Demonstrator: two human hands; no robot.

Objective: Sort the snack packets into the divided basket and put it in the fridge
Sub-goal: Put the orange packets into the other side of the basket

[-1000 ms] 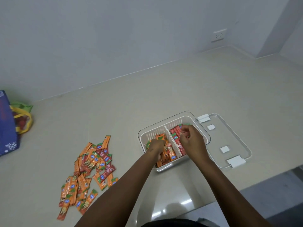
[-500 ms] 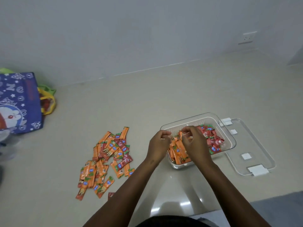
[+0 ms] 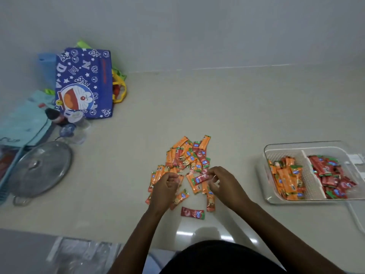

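Our hands are both down over the near edge of the loose pile of snack packets (image 3: 187, 163) on the worktop (image 3: 227, 107). Our left hand (image 3: 165, 185) has its fingers curled in over orange packets at the pile's left side; we cannot tell whether it actually grips one. Our right hand (image 3: 223, 182) pinches the end of a red packet (image 3: 200, 178) that lies across the orange ones at the middle of the pile.

The pile itself is a mix of orange and red packets, overlapping at all angles. One red packet (image 3: 192, 212) lies apart from the rest, just nearer to us, between our forearms.

To the right, well apart from the pile, stands the divided basket (image 3: 265, 175), clear with a white perforated insert. Its left compartment holds orange packets (image 3: 286, 178) and its right compartment holds red packets (image 3: 333, 177), with the white divider (image 3: 314, 173) between them.

On the far left of the worktop we see a glass pot lid (image 3: 39, 171) on a metal pot, some bottles (image 3: 69, 123) behind it, and a blue cartoon-printed bag (image 3: 85, 82) against the wall.
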